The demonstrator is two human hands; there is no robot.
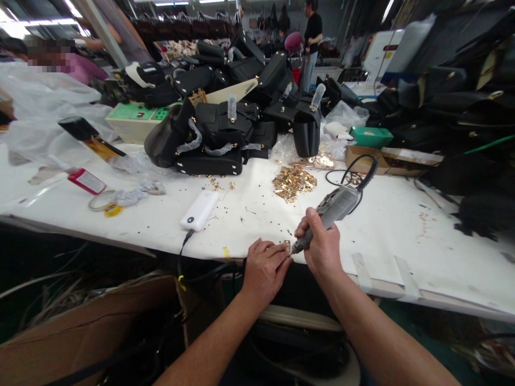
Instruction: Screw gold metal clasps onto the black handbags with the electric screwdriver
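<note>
My right hand (pixel 319 245) is wrapped round a grey corded rotary tool (pixel 336 206), with its tip pointing down-left at the near edge of the white table (pixel 402 225). My left hand (pixel 263 268) pinches a small gold metal fitting (pixel 287 245) against the table edge, right at the tool's tip. A heap of gold metal fittings (pixel 293 182) lies on the table behind the hands. A few loose gold pieces (pixel 217 184) lie further left.
A white power bank (pixel 200 209) with a cable lies left of the hands. Black handbags (pixel 225 128) are piled at the back, cardboard boxes (pixel 394 160) at right. A brown carton (pixel 88 327) sits under the table. A person stands far back (pixel 310 37).
</note>
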